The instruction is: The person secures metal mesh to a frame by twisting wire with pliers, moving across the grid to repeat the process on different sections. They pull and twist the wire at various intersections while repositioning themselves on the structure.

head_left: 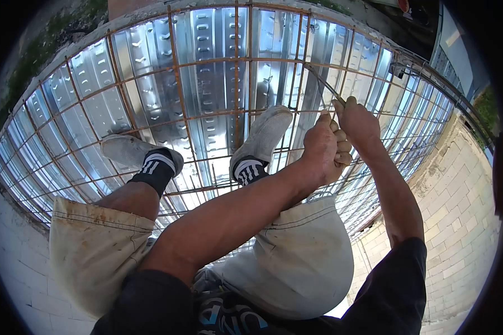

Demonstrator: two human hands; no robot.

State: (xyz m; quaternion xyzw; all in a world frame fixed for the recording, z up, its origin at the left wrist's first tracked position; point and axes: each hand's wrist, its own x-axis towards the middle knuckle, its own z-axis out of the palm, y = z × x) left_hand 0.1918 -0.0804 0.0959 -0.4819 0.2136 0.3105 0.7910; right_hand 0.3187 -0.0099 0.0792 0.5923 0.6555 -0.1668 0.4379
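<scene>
My right hand is closed round the lower end of a slim metal tool, whose exact kind I cannot make out. Its far tip meets a crossing of the rusty rebar mesh. Just left of that hand, my left hand is curled into a fist near the mesh. Whatever its fingers hold, if anything, is hidden. Under the bars lie shiny corrugated metal deck sheets with raised ribs.
My feet in grey shoes stand among the bars. A pale block wall runs along the right, and another block surface lies at lower left. Dark pipes or bars edge the deck at upper right.
</scene>
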